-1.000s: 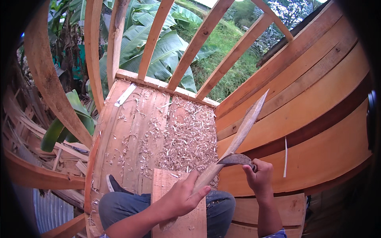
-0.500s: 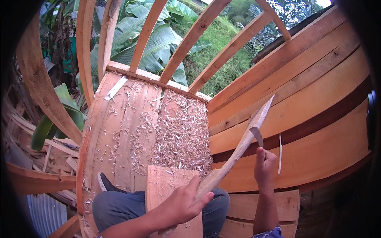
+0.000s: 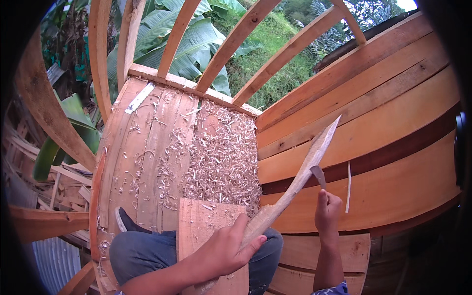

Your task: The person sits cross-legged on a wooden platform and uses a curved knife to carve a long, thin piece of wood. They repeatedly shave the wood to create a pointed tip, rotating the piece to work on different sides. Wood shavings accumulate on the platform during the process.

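Note:
My left hand (image 3: 223, 248) is wrapped round the thick lower part of a long, pale wooden piece (image 3: 290, 189), which slants up to the right and ends in a pointed, whittled tip. In my closed right hand (image 3: 328, 212) is a small knife; its curved blade (image 3: 319, 176) stands up from the fist at the right edge of the wood, and the fist hides the handle. Whether the blade's tip touches the wood I cannot tell. A flat board (image 3: 196, 226) lies across my lap beneath my left hand and forearm.
Curled wood shavings (image 3: 223, 157) cover much of the plank floor (image 3: 142, 172). A pale strip (image 3: 140, 98) lies at the far left. Upright wooden slats (image 3: 238, 42) stand at the back, and a plank wall (image 3: 364, 128) rises on the right. A thin sliver (image 3: 348, 187) shows beside my right hand.
The knife blade has shifted slightly down and turned, its edge now less laid against the wood. My left hand keeps its grip. The whole view has moved a little.

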Demonstrator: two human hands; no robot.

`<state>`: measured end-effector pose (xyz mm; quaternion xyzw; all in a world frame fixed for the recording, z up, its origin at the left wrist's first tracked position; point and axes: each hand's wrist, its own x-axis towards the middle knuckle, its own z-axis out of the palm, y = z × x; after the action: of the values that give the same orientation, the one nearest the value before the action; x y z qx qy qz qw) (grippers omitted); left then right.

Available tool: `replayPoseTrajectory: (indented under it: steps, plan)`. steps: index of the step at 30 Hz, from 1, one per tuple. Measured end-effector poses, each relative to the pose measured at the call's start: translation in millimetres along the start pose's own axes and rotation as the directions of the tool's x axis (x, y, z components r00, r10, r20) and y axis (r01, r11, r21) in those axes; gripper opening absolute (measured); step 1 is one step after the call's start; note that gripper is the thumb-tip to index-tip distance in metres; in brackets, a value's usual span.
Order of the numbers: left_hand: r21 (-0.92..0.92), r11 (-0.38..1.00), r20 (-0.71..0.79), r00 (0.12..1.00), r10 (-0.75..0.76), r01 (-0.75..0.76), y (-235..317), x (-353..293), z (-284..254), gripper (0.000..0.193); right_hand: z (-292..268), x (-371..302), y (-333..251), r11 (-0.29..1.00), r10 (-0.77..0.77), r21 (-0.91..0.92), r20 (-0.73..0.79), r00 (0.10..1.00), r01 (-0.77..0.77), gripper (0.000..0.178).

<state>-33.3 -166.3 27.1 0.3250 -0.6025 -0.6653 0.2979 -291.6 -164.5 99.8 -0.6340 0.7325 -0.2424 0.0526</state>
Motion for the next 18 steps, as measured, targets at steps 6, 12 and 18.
replayPoseTrajectory:
  steps: [6,12,18]
  plan:
    - [-0.007,1.000,0.005,1.000,-0.004,0.004,-1.1,3.7,0.7,0.042,12.3,-9.1,-2.8,0.996,-0.082,-0.037,0.064,0.995,0.085,0.064]
    - [-0.015,1.000,0.026,1.000,0.006,-0.006,-0.2,5.2,1.3,0.041,14.1,-13.5,-8.9,0.987,-0.139,-0.075,0.071,0.988,0.144,0.065]
    - [0.033,0.999,-0.012,1.000,-0.019,0.020,-5.7,10.3,5.1,0.041,17.3,-27.8,-5.9,0.994,-0.088,-0.047,0.130,0.988,0.095,0.064]
